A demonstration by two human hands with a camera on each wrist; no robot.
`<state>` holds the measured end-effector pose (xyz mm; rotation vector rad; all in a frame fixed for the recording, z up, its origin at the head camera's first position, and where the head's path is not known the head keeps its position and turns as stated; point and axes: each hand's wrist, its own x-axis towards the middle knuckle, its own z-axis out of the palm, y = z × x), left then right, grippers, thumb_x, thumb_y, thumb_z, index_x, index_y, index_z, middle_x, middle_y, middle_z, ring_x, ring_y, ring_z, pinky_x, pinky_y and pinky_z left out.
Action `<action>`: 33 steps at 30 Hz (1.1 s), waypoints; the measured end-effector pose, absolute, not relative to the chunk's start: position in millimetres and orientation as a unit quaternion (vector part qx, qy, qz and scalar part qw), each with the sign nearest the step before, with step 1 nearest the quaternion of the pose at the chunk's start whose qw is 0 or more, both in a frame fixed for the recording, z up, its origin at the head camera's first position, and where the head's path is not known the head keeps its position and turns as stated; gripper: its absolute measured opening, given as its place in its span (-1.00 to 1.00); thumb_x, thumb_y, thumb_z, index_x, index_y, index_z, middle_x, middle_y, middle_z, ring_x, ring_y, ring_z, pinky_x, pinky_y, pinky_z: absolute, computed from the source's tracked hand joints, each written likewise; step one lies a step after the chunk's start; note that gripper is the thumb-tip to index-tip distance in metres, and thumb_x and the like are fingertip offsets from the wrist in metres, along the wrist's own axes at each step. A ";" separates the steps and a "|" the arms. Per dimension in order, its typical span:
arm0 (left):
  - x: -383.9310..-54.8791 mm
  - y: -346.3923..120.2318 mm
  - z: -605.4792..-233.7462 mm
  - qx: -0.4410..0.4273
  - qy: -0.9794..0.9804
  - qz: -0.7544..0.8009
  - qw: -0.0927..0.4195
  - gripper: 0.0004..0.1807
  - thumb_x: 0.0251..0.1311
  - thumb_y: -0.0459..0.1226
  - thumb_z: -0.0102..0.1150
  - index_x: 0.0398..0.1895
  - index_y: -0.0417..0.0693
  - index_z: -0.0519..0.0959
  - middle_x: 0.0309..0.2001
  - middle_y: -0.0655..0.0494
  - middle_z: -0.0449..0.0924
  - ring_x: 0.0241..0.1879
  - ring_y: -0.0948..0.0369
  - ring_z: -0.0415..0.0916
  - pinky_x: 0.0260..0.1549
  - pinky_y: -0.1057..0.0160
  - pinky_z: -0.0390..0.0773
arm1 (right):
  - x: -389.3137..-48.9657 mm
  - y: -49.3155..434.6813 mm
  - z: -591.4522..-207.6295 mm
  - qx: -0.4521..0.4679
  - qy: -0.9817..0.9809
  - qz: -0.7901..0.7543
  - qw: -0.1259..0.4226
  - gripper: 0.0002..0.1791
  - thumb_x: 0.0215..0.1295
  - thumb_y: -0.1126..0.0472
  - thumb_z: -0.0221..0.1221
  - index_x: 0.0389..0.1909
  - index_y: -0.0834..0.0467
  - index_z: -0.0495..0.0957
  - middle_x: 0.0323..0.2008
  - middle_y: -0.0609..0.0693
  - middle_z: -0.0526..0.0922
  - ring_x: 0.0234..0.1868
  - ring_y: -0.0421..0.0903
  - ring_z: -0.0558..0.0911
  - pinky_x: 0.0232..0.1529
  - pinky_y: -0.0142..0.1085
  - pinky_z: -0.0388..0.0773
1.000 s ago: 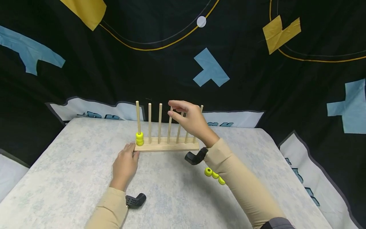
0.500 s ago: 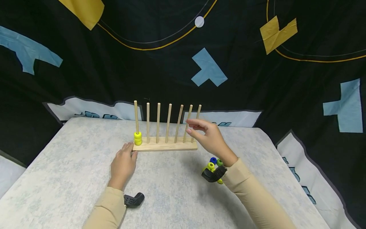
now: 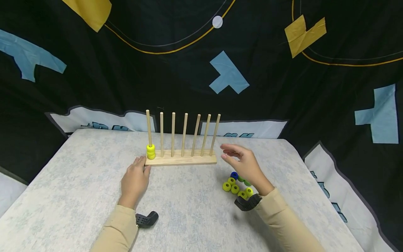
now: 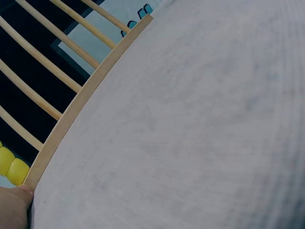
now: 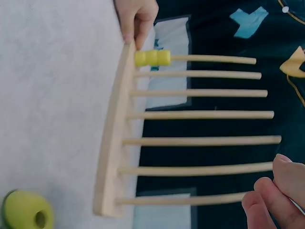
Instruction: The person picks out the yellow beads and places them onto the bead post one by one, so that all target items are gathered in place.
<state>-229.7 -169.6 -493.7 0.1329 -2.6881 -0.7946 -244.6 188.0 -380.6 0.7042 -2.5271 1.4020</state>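
A wooden peg rack (image 3: 181, 160) stands on the table, with a row of several upright pegs. Stacked at the bottom of its leftmost peg are three yellow beads (image 3: 151, 152). My left hand (image 3: 135, 180) grips the left end of the base between thumb and fingers, as the right wrist view (image 5: 136, 16) also shows from the side. Off the rack's right end, my right hand (image 3: 244, 162) hovers with loosely bent fingers and nothing between them. Below it lie several loose yellow beads (image 3: 234, 189), a blue bead (image 3: 234, 175) and green beads (image 3: 247, 183), partly hidden by the hand.
The table (image 3: 189, 213) has a pale mottled cover. Behind it hangs a dark cloth (image 3: 157, 80) with blue and yellow patches. A black wrist camera (image 3: 247, 202) juts out over the nearest beads.
My right hand has moved right and down, from above the rack's pegs to over the loose beads, uncovering more of them. The left hand stays at the rack's left end.
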 end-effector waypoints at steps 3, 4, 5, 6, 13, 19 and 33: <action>-229.5 -169.5 -493.3 0.049 -0.945 -0.280 0.161 -0.45 0.47 -0.19 0.02 0.40 -0.31 0.31 0.40 -0.29 0.32 0.41 -0.25 0.25 0.21 -0.39 0.38 | -243.9 194.8 -388.4 0.217 -0.862 0.451 0.080 -0.63 0.37 0.13 0.25 0.16 0.11 0.60 0.13 0.02 0.67 0.09 -0.04 0.67 0.17 -0.14 0.63; -229.3 -169.7 -493.1 0.050 -0.945 -0.280 0.160 -0.45 0.47 -0.19 0.02 0.41 -0.30 0.31 0.41 -0.28 0.31 0.41 -0.25 0.25 0.21 -0.39 0.38 | -243.3 196.3 -391.1 0.212 -0.868 0.443 0.078 -0.63 0.38 0.12 0.24 0.16 0.10 0.60 0.13 0.02 0.67 0.09 -0.04 0.67 0.16 -0.14 0.64; -229.2 -169.7 -493.0 0.052 -0.945 -0.281 0.158 -0.45 0.47 -0.19 0.01 0.41 -0.30 0.31 0.41 -0.28 0.31 0.42 -0.25 0.25 0.21 -0.39 0.37 | -242.6 197.9 -393.9 0.207 -0.872 0.437 0.074 -0.63 0.38 0.11 0.24 0.16 0.09 0.60 0.13 0.01 0.67 0.08 -0.05 0.67 0.15 -0.14 0.64; -229.1 -169.8 -492.8 0.053 -0.945 -0.281 0.157 -0.45 0.47 -0.19 0.01 0.41 -0.30 0.31 0.41 -0.28 0.30 0.42 -0.25 0.24 0.21 -0.39 0.37 | -241.5 199.6 -397.1 0.202 -0.875 0.434 0.071 -0.63 0.38 0.12 0.24 0.16 0.09 0.60 0.13 0.01 0.67 0.08 -0.05 0.67 0.14 -0.13 0.65; -230.4 -170.9 -493.5 0.050 -0.945 -0.280 0.159 -0.45 0.47 -0.19 0.01 0.41 -0.30 0.31 0.41 -0.28 0.32 0.42 -0.24 0.25 0.21 -0.39 0.37 | -232.5 211.5 -423.1 0.179 -0.891 0.414 0.051 -0.64 0.36 0.19 0.26 0.16 0.12 0.60 0.10 0.09 0.68 0.03 -0.04 0.69 0.07 -0.15 0.67; -230.4 -171.1 -494.5 0.050 -0.946 -0.280 0.158 -0.46 0.47 -0.19 0.01 0.41 -0.28 0.31 0.41 -0.28 0.31 0.41 -0.25 0.26 0.19 -0.40 0.39 | -222.4 218.7 -438.6 0.168 -0.903 0.394 0.022 -0.60 0.32 0.23 0.29 0.16 0.17 0.60 0.07 0.10 0.69 -0.04 -0.06 0.70 -0.02 -0.25 0.69; -229.8 -170.5 -493.9 0.049 -0.946 -0.278 0.160 -0.46 0.47 -0.19 0.02 0.41 -0.29 0.32 0.41 -0.27 0.31 0.39 -0.27 0.27 0.16 -0.41 0.40 | -210.1 221.2 -446.3 0.219 -0.924 0.315 -0.012 -0.61 0.20 0.25 0.38 0.06 0.21 0.65 -0.09 -0.04 0.73 -0.15 -0.18 0.67 -0.05 -0.30 0.69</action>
